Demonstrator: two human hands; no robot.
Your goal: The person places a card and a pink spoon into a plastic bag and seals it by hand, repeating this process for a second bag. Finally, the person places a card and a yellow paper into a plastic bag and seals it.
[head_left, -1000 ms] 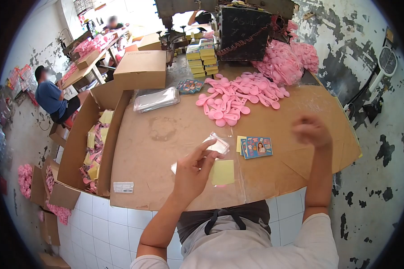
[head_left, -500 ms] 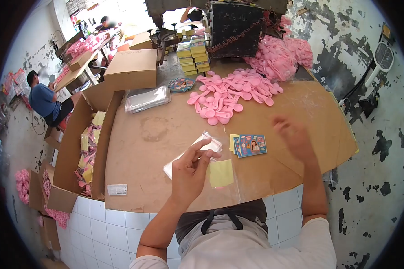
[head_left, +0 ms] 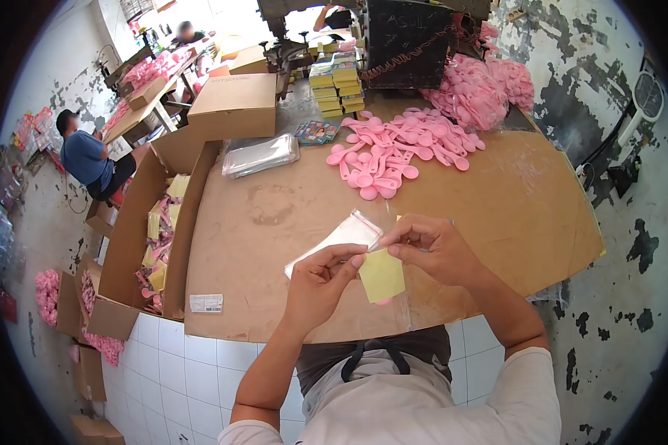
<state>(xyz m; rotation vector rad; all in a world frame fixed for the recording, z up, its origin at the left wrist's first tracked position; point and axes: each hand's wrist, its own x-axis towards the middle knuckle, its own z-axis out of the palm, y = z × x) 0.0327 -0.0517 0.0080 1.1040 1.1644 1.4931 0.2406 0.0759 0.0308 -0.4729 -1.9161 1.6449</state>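
My left hand (head_left: 319, 280) and my right hand (head_left: 434, 251) both pinch the top edge of a clear plastic bag, one at each upper corner. A yellow card (head_left: 383, 277) shows in the bag, and a bit of pink peeks out below it. Just behind my left hand lies a stack of clear plastic bags (head_left: 330, 243). My right hand covers nearly all of the small pile of printed cards. Farther back on the cardboard-topped table (head_left: 252, 259) is a loose heap of pink spoons (head_left: 390, 156).
An open carton (head_left: 115, 282) holding filled packets (head_left: 156, 252) stands along the left edge. Behind are a closed box (head_left: 234, 104), a pack of clear bags (head_left: 261, 156), stacked cards (head_left: 338, 85) and bagged pink spoons (head_left: 467, 89). A person (head_left: 89, 159) sits at far left.
My right hand has come left from above the table's right side and now pinches the bag. My left hand has closed on its other corner. The bag is raised slightly.
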